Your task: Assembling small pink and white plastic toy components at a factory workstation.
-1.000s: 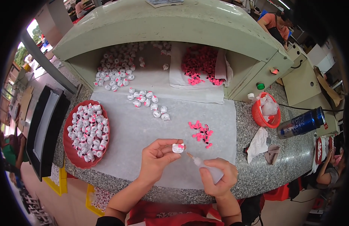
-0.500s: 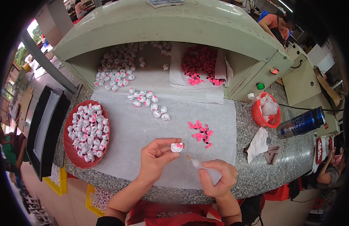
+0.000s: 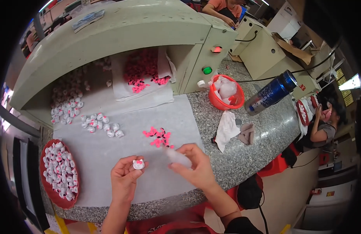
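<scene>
My left hand (image 3: pixel 125 177) is shut on a small white cat-head figure (image 3: pixel 138 164) with a pink bow-like piece on it, held above the white sheet (image 3: pixel 98 175). In my right hand (image 3: pixel 200 167) is a whitish squeeze bottle (image 3: pixel 178 159), smeared by motion, its narrow tip pointing up and left. The bottle is apart from the figure and close to a loose pile of small pink pieces (image 3: pixel 159 136), some showing dark sides. Whether the tip touches them I cannot tell. Several more white figures (image 3: pixel 100 124) lie on the sheet farther left.
A red dish (image 3: pixel 45 183) heaped with figures stands left. Behind, a pale green hooded cabinet (image 3: pixel 149 35) shelters more figures and a pink heap (image 3: pixel 143 70). Right are an orange-red basket (image 3: pixel 217 102) holding plastic, a blue tumbler (image 3: pixel 270 93) and a crumpled cloth (image 3: pixel 226 130). Other people sit beyond.
The view has swung right and tilted. My right hand has drawn the bottle away from the figure toward the pink pieces. The left hand still grips the figure.
</scene>
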Action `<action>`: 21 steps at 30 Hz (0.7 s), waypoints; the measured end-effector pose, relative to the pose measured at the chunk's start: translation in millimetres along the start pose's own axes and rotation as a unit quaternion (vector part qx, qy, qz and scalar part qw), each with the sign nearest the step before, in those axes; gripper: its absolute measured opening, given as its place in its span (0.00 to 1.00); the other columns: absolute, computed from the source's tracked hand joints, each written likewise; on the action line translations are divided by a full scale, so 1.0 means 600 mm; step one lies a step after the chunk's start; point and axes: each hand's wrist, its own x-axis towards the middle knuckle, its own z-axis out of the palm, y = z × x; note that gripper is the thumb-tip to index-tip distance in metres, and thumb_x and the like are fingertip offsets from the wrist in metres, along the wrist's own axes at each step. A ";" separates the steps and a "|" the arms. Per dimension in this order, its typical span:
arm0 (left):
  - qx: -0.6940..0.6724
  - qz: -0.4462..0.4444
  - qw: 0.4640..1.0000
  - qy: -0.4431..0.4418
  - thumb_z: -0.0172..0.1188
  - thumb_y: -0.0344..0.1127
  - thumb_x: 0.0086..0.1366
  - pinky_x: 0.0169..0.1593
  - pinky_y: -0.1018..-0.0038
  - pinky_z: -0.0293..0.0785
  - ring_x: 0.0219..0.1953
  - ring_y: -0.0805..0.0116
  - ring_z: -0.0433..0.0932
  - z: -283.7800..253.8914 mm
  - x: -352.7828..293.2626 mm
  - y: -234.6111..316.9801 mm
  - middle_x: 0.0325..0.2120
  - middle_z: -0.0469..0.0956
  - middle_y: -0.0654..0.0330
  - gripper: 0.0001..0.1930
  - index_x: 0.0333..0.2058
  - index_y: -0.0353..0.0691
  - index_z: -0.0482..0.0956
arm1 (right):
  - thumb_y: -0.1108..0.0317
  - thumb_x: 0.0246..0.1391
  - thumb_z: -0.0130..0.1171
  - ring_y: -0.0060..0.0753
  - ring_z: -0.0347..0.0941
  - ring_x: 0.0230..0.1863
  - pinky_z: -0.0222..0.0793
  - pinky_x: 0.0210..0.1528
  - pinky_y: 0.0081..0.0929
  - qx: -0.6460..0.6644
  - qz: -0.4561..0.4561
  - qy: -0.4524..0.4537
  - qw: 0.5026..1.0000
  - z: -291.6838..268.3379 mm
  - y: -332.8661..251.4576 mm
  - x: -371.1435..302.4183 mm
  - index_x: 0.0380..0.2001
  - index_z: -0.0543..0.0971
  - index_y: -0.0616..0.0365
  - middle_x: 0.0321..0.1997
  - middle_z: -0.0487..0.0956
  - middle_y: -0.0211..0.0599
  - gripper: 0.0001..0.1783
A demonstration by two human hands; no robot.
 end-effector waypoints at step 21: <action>0.047 -0.105 0.990 -0.082 0.54 0.15 0.50 0.47 0.68 0.72 0.41 0.61 0.75 0.022 -0.012 -0.028 0.38 0.75 0.52 0.16 0.40 0.31 0.71 | 0.82 0.33 0.59 0.22 0.69 0.25 0.63 0.27 0.16 -0.178 -0.155 -0.072 0.969 0.015 -0.007 -0.022 0.26 0.77 0.63 0.23 0.73 0.34 0.11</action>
